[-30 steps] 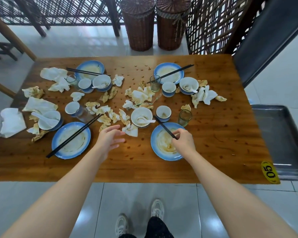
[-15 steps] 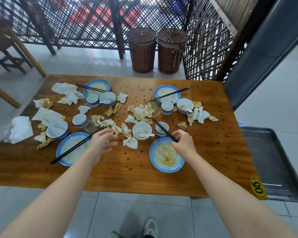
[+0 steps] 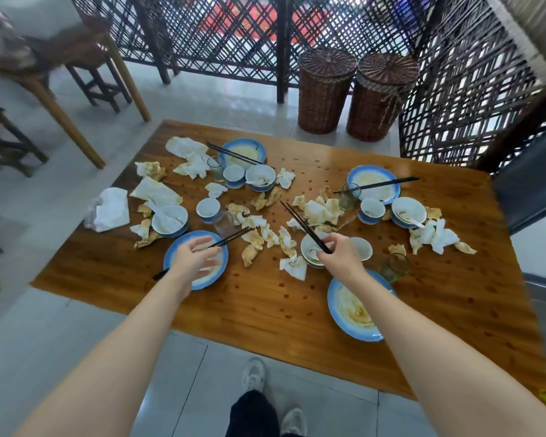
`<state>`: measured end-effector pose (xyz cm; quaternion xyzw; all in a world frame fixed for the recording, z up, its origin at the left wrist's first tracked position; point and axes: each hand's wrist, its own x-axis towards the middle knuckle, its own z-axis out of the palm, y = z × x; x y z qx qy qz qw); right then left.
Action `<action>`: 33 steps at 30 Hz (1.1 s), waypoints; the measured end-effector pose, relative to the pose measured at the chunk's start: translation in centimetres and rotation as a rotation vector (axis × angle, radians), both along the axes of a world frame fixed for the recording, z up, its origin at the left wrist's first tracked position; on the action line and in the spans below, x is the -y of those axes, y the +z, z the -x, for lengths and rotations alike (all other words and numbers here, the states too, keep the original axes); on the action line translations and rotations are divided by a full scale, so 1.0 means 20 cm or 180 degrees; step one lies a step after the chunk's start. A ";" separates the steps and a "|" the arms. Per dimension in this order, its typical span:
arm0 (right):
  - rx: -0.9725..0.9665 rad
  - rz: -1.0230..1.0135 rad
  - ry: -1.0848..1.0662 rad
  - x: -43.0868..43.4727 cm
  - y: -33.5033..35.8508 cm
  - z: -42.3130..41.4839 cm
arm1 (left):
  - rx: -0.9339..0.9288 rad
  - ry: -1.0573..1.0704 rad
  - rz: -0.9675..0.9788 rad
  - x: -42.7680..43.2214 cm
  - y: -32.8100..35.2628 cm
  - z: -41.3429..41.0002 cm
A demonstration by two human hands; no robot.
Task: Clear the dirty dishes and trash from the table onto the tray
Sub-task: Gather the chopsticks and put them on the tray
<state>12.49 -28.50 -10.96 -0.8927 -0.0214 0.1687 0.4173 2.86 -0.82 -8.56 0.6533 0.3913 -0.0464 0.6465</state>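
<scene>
The right hand [image 3: 341,255] pinches a pair of black chopsticks [image 3: 303,223] at frame centre, tips raised over a white bowl [image 3: 309,249]. The left hand [image 3: 193,263] hovers spread open, holding nothing, above a blue-rimmed plate [image 3: 174,250] crossed by other chopsticks [image 3: 234,236] on the bench [image 3: 265,310].

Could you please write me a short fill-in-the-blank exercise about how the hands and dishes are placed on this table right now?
1. The right hand grips a pair of dark ____.
2. The left hand is spread open above a blue-rimmed ____.
3. Beyond the table stand ____ lidded wicker baskets.
4. The blue-rimmed plates on the table number ____.

Missing words: chopsticks; plate; two; four
</scene>
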 end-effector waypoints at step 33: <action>-0.0083 0.0132 -0.0153 -0.41 -0.18 -0.23 | -0.0280 -0.1433 -0.1639 -0.36 -0.58 -0.29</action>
